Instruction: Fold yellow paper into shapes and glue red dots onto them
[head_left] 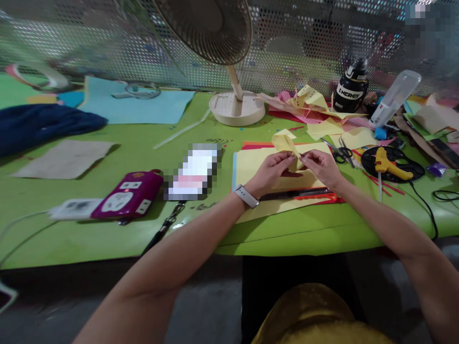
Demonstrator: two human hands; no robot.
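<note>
Paper (286, 142) is rising between the left hand (275, 166) and right hand (320, 165), its long axis leaning leftward; both are pinching its lower part, neither being nearer.

Above the paper stack (253, 167) on the surface (125, 241), a paper piece (284, 140) is held; the phone (195, 172) is set left, the glue gun (383, 160) right, the fan (227, 111) behind.
</note>
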